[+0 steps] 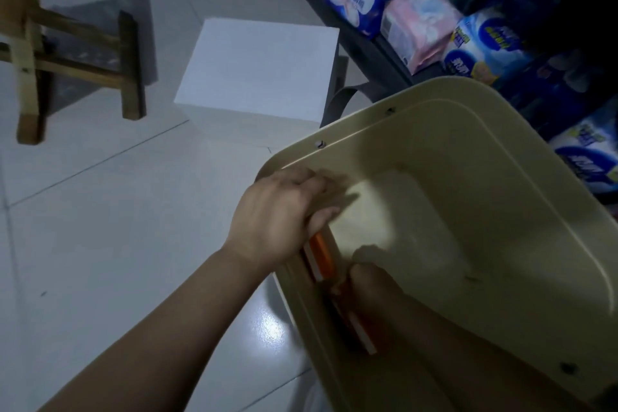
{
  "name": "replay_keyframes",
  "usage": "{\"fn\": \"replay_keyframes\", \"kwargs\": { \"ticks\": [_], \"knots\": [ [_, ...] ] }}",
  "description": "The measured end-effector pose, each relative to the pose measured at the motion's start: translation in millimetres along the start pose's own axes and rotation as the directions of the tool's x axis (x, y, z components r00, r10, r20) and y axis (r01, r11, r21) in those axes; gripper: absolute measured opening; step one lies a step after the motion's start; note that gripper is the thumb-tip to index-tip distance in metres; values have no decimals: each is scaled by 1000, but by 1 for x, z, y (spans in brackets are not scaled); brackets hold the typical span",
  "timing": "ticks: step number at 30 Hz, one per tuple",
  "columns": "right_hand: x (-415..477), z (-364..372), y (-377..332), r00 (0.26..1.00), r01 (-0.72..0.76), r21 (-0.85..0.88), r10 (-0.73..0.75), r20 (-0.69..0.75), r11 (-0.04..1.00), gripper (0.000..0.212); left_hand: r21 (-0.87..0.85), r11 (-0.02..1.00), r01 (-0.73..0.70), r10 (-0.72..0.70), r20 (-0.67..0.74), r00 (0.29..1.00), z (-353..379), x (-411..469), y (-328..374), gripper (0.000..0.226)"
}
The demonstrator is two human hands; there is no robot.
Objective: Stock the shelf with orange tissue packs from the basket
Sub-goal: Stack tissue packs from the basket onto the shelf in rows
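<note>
A beige plastic basket sits on the floor at the lower right, below the dark shelf. Both my hands reach into its near left corner. My left hand curls round an orange tissue pack with a white edge, standing against the basket wall. My right hand grips a second orange tissue pack lower in the same corner; its fingers are partly in shadow. The remaining basket floor looks bare.
A white box stands on the tiled floor left of the shelf. A wooden stool is at the far left. Blue and pink tissue packages fill the shelf at the upper right.
</note>
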State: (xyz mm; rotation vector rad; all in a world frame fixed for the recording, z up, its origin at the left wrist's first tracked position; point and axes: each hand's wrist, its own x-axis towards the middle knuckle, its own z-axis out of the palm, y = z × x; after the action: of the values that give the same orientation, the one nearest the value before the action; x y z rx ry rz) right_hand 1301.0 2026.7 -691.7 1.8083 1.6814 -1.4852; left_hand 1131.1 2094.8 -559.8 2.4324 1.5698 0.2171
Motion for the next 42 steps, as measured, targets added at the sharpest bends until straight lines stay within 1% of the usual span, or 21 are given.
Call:
{"fn": "replay_keyframes", "kwargs": {
  "ticks": [2, 4, 5, 6, 7, 9, 12, 15, 17, 19, 20, 22, 23, 25, 27, 31, 32, 34, 35, 39, 42],
  "knots": [
    [-1, -13, 2, 998, 62, -106, -65, -25, 992, 37, 9, 1000, -20, 20, -7, 1000, -1, 0, -1, 39],
    [-7, -41, 4, 991, 102, -98, -110, -72, 990, 55, 9, 999, -35, 35, -9, 999, -2, 0, -1, 44],
    [-12, -60, 5, 987, 120, -90, -129, -97, 989, 55, 1, 999, -37, 37, 3, 999, -3, 0, -1, 49],
    [-20, -80, 3, 982, 140, -59, -146, -120, 988, 45, -10, 999, -37, 37, 18, 999, -4, 0, -1, 55],
    [-28, -99, 0, 977, 163, 13, -159, -144, 987, 31, -22, 999, -39, 40, 34, 999, -5, 0, -1, 62],
    [-50, -133, -11, 966, 243, 224, -214, -148, 944, 17, -44, 998, -53, 55, 47, 997, -8, -1, -1, 73],
    [-77, -163, -33, 934, 351, 424, -346, -90, 835, 29, -108, 993, -38, 44, 55, 998, -12, 0, 0, 76],
    [-81, -166, -48, 908, 404, 561, -391, -151, 723, 26, -199, 980, -30, 27, -21, 999, -9, 0, -1, 57],
    [-71, -160, -50, 905, 416, 699, -343, -253, 582, 28, -261, 965, 29, -70, -152, 986, -4, -4, -1, 46],
    [-49, -148, -41, 938, 347, 857, -129, -323, 380, 39, -352, 931, 99, -211, -294, 932, 1, -6, 1, 40],
    [-38, -140, -35, 943, 314, 870, -16, -333, 379, 32, -402, 908, 117, -269, -346, 899, 3, -6, 1, 39],
    [-17, -114, -23, 940, 221, 756, 71, -332, 616, 19, -463, 878, 124, -329, -395, 858, 4, -5, 1, 39],
    [-7, -98, -19, 954, 167, 679, 57, -294, 715, 25, -473, 872, 126, -338, -395, 854, 5, -5, 1, 39],
    [8, -67, -16, 980, 93, 540, 19, -198, 837, 50, -480, 866, 137, -347, -380, 858, 5, -4, 1, 39],
    [18, -44, -20, 983, 138, 387, -79, -164, 912, 54, -473, 869, 147, -351, -379, 856, 6, -5, 1, 39],
    [38, -18, -23, 972, 198, 162, -173, -158, 967, 71, -469, 868, 161, -364, -382, 850, 8, -4, 0, 41],
    [42, -15, -20, 971, 185, 129, -161, -178, 974, 63, -466, 870, 163, -363, -380, 851, 8, -3, 0, 41],
    [43, -13, -18, 964, 150, 124, -118, -237, 981, 35, -458, 872, 175, -364, -366, 856, 9, -2, -1, 42],
    [42, -15, -17, 960, 143, 136, -104, -260, 980, 28, -459, 870, 179, -367, -361, 857, 9, -2, 0, 42],
    [26, -36, -13, 954, 121, 205, -57, -293, 971, 29, -447, 880, 160, -352, -390, 850, 7, -1, 2, 42],
    [2, -55, -9, 954, 95, 245, -17, -299, 965, 32, -420, 898, 131, -300, -368, 880, 6, -4, 2, 45]
  ]
}}
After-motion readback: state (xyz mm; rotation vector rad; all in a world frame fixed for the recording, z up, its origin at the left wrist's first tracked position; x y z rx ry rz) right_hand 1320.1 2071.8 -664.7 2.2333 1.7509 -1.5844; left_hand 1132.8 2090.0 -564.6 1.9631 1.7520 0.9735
